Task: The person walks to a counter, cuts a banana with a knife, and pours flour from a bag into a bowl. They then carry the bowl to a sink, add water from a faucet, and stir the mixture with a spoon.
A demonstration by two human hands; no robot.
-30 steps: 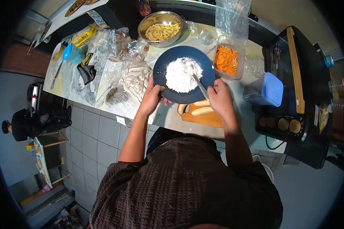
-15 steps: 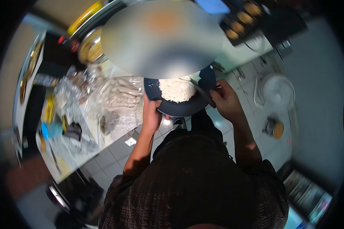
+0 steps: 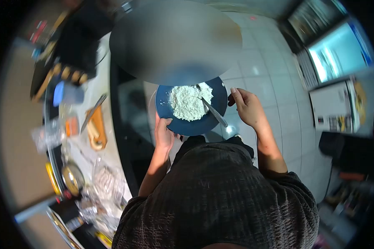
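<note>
plate (image 3: 195, 126): 1 | flour heap (image 3: 190, 101): 1 | spoon (image 3: 214, 112): 1 | hands: 2, left hand (image 3: 164, 135), right hand (image 3: 247, 108) | left counter: board (image 3: 96, 124) 1, knife (image 3: 93, 112) 1, blue tub (image 3: 59, 93) 1, metal bowl (image 3: 72, 178) 1

Dark brown top (image 3: 212, 199), chunky ribbed knit, loose fit (near-black in the shadowed folds). Short sleeves (image 3: 284, 176) end about the elbows. Forearms bare down to left hand (image 3: 164, 135) and right hand (image 3: 246, 107).
</note>
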